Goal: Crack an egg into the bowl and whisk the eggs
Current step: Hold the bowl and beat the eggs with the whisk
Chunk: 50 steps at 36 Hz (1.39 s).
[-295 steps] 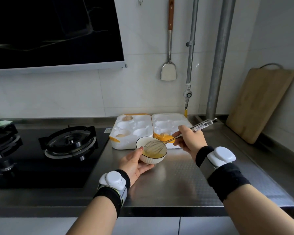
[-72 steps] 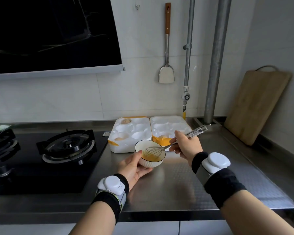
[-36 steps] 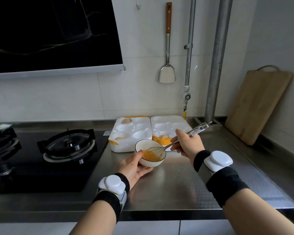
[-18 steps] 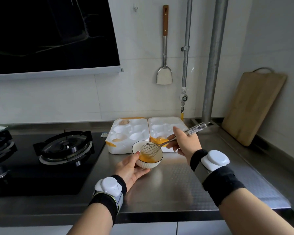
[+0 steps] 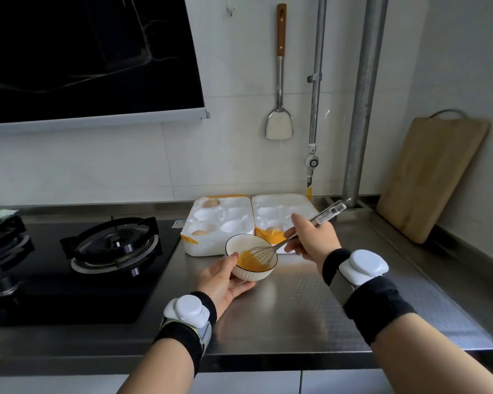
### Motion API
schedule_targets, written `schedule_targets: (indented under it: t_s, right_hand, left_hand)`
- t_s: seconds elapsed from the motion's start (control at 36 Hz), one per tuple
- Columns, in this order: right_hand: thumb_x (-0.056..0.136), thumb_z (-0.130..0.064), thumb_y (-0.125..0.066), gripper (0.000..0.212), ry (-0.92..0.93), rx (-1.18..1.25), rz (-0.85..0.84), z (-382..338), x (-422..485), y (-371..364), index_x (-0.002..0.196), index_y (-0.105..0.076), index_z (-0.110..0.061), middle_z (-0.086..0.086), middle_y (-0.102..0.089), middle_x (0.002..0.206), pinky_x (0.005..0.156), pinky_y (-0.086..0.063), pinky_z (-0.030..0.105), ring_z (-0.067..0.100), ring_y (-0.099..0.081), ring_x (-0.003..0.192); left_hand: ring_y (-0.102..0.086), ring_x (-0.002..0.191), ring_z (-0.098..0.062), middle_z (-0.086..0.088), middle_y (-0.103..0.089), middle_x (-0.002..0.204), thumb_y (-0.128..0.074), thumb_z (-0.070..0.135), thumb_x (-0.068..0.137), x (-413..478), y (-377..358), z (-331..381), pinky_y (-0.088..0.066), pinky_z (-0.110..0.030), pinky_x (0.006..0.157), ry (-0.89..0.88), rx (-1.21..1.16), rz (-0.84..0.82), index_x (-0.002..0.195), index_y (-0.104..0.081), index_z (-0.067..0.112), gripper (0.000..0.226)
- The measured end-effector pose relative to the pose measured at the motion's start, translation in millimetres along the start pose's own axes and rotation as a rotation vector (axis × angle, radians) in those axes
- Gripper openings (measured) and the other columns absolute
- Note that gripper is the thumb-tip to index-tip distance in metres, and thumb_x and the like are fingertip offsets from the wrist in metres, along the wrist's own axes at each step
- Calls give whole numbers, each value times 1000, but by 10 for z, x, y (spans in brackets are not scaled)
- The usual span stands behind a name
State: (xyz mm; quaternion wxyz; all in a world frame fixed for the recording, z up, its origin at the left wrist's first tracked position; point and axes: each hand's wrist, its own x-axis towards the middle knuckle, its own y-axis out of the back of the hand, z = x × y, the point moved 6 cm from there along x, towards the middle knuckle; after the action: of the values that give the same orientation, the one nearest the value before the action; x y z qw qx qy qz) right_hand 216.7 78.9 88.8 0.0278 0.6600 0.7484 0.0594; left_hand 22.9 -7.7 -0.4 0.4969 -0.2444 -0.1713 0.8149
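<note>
Left hand (image 5: pixel 221 280) holds one bowl (image 5: pixel 251 275); right hand (image 5: pixel 310 237) — one whisk (image 5: pixel 261 253).

Left hand (image 5: pixel 221 280) cups bowl (image 5: pixel 251 257); right hand (image 5: pixel 310 240) holds whisk (image 5: pixel 264 253) in beaten egg (image 5: pixel 249 263).

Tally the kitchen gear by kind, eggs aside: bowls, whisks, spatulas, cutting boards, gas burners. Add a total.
Bowl: 1
Whisk: 1
Spatula: 1
Cutting board: 1
Gas burners: 2
Total: 6
</note>
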Motion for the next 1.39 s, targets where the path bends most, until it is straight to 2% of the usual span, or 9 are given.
schedule_targets:
  t_s: [0.53,0.67,0.81,0.89,1.0,1.11,1.17,1.31,1.39]
  right_hand:
    - [92,-37,-53,44,47,-2,35,-30,22,13,63,-72,-9,11,-73,56,36,-36,15,13,-51,37]
    - [91,-48,-58,47,3,82,34,-5,57,0,67,-73,-10,12,-74,59,38,-35,16,12,-51,38]
    - [88,-28,-69,23,-73,51,-176,59,17,-70,89,-73,-5,14,-79,76,43,-37,20,14,-60,49]
    - [90,-28,-67,24,24,-43,-223,-10,-7,-53,91,-75,-6,11,-79,76,44,-38,21,13,-61,51]
    - [98,-37,-62,35,299,-251,-137,-219,-46,-19,78,-77,-12,3,-76,64,44,-45,20,8,-61,48]
    - [97,-34,-60,41,406,-385,-99,-328,-95,-66,67,-74,-9,2,-73,57,52,-56,29,11,-62,47]
    - [96,-31,-58,43,378,-374,-96,-345,-100,-86,64,-73,-6,4,-72,54,49,-53,27,12,-61,44]
    - [98,-29,-57,43,194,-56,-42,-211,-36,-54,68,-71,-2,12,-72,56,40,-41,20,15,-57,39]
    - [97,-28,-56,41,137,-63,-19,-114,0,-22,69,-71,-1,11,-72,55,40,-41,19,14,-56,37]
  left_hand:
    - [-70,97,-46,-27,-68,113,-71,13,90,-24,-6,7,-62,-53,71,13,-13,-22,110,-64,-5,27]
    - [-69,99,-47,-26,-68,112,-69,12,91,-44,-16,21,-61,-54,73,17,-19,-15,111,-62,-5,27]
    - [-69,99,-46,-25,-69,110,-69,12,91,-42,-18,27,-60,-56,76,11,-19,-21,110,-63,-3,25]
    - [-69,99,-47,-24,-69,110,-69,13,91,-29,-18,14,-59,-56,77,9,-14,-21,108,-64,-3,24]
    - [-69,98,-48,-25,-68,110,-70,13,90,-10,-10,11,-60,-56,74,12,-12,-10,107,-64,-3,24]
    - [-69,96,-49,-27,-68,110,-71,12,89,-9,-3,4,-61,-55,71,11,-2,-2,107,-64,-3,25]
    - [-69,96,-49,-28,-68,110,-71,12,89,-14,-7,4,-61,-55,70,11,-2,-5,106,-64,-3,23]
    - [-71,92,-47,-28,-68,109,-70,12,90,-23,-10,7,-62,-53,68,11,-30,-14,105,-65,-4,23]
    - [-70,96,-48,-28,-67,112,-69,12,91,-17,-5,10,-62,-53,70,11,-32,-17,112,-63,-5,28]
